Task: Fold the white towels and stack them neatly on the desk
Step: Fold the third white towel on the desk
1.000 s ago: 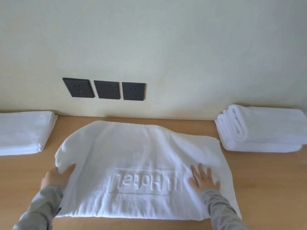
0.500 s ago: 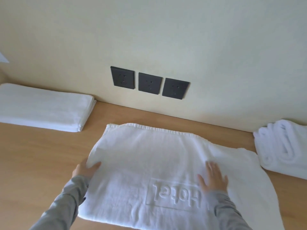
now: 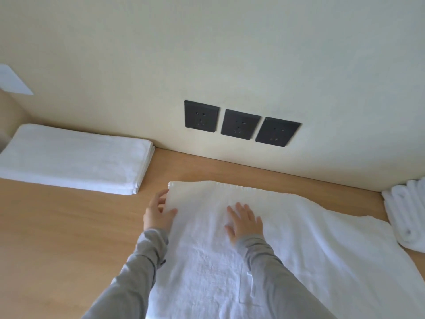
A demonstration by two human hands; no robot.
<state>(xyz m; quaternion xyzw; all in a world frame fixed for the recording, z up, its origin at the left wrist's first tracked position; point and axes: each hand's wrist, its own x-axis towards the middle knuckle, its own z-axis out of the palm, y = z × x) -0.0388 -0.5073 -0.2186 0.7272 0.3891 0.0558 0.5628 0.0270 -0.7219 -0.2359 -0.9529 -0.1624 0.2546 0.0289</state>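
Observation:
A large white towel (image 3: 310, 238) with an embossed hotel logo lies spread on the wooden desk (image 3: 57, 226). My left hand (image 3: 157, 211) grips the towel's far left edge, thumb on top and fingers reaching under the edge. My right hand (image 3: 245, 221) lies flat on the towel with straight fingers, a little right of the left hand. A flat folded stack of white towels (image 3: 73, 157) rests at the back left. Rolled and folded white towels (image 3: 407, 215) sit at the right edge, partly cut off.
Three dark wall sockets (image 3: 240, 124) sit on the cream wall just above the desk's back edge. A pale object (image 3: 13, 80) shows at the far left on the wall. Bare desk wood lies to the left of the spread towel.
Both hands slid forward and left across the towel; my right hand went from the right side to near the far left corner. The view swung left, pushing the right stack to the edge.

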